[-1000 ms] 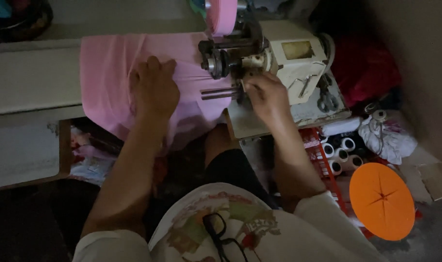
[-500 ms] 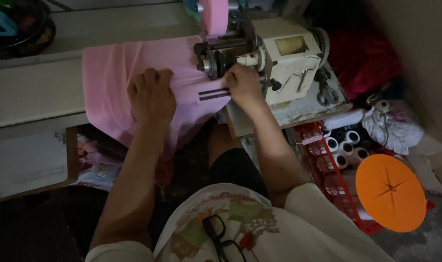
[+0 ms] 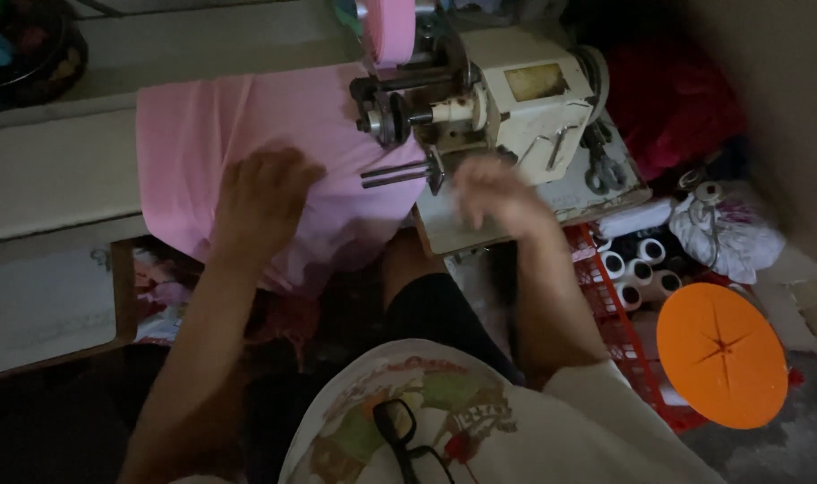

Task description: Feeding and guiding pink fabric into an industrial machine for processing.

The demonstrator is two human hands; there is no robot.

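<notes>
Left of the sewing machine (image 3: 507, 99), my left hand (image 3: 265, 197) lies flat, fingers spread, on the pink cloth (image 3: 247, 134) draped over the table edge. My right hand (image 3: 494, 193) is blurred just below the machine; I cannot tell its grip. An orange disc (image 3: 721, 354) lies right of the machine.

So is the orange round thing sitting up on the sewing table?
No, the orange disc lies low beside the red crate, off to the side of the sewing machine.

Orange round lid (image 3: 721, 354), red crate (image 3: 625, 333) of thread spools (image 3: 639, 270)
</notes>
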